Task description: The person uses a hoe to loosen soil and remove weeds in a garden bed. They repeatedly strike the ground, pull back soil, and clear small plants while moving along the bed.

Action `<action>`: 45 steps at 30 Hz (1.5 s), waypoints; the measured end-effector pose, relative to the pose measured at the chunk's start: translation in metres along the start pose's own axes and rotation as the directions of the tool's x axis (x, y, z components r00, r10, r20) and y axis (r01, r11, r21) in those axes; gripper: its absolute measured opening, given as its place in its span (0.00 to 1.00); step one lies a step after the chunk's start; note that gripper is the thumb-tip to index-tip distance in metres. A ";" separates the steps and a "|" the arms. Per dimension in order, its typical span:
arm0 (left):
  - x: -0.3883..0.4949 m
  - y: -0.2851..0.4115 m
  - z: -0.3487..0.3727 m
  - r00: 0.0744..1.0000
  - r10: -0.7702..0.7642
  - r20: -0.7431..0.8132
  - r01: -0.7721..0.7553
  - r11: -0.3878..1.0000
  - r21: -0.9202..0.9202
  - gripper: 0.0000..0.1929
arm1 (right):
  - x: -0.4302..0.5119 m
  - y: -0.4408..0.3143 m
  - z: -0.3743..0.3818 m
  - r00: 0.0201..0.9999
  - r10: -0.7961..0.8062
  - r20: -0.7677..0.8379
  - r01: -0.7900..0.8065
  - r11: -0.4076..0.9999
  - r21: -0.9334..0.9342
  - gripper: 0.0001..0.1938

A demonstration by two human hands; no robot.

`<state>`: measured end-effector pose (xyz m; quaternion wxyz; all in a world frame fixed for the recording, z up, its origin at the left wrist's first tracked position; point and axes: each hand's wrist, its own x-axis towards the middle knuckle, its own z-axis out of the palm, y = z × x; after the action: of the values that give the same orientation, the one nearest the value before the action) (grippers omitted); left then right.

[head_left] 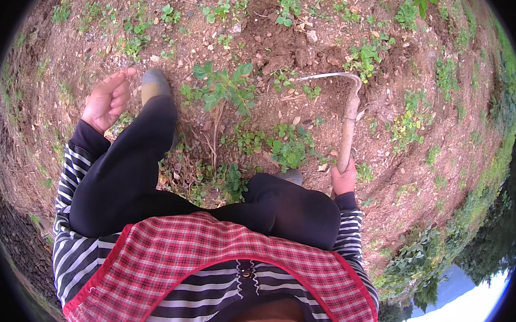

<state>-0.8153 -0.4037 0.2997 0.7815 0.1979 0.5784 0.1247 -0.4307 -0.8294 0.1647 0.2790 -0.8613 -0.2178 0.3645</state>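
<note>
My right hand (344, 178) grips the wooden handle of a hand sickle (350, 117), whose curved metal blade points left above the soil. At the left, beside my knee and boot, my left hand (109, 98) is raised with its fingers curled and the index finger stretched partly out; whether it holds anything small cannot be told. Between my legs and the sickle grow a leafy plant with a bare woody stem (224, 87) and low clover-like weeds (291, 147).
Stony brown soil (268, 48) with scattered weeds surrounds me. My boot (155, 83) stands close to the leafy plant. Denser greenery (419, 257) borders the ground at the right. Dark, rough ground (15, 240) lies at the lower left.
</note>
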 end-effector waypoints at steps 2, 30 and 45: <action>-0.001 -0.002 0.001 0.999 -0.018 -0.044 0.020 0.999 0.033 0.12 | 0.007 -0.015 0.011 0.997 0.057 0.051 -0.046 0.979 -0.198 0.18; 0.002 -0.003 -0.005 0.999 -0.012 0.040 0.014 0.998 -0.057 0.13 | 0.088 -0.158 0.035 0.871 -0.491 0.034 0.485 0.867 0.112 0.21; 0.002 -0.011 -0.017 0.994 0.013 0.109 0.031 0.916 -0.400 0.10 | 0.110 -0.171 0.104 0.958 -0.202 0.205 0.223 0.971 -0.085 0.11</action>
<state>-0.8315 -0.4100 0.2884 0.8364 0.0373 0.4979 0.2260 -0.4680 -0.6043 0.1584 0.2473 -0.8067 -0.3546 0.4029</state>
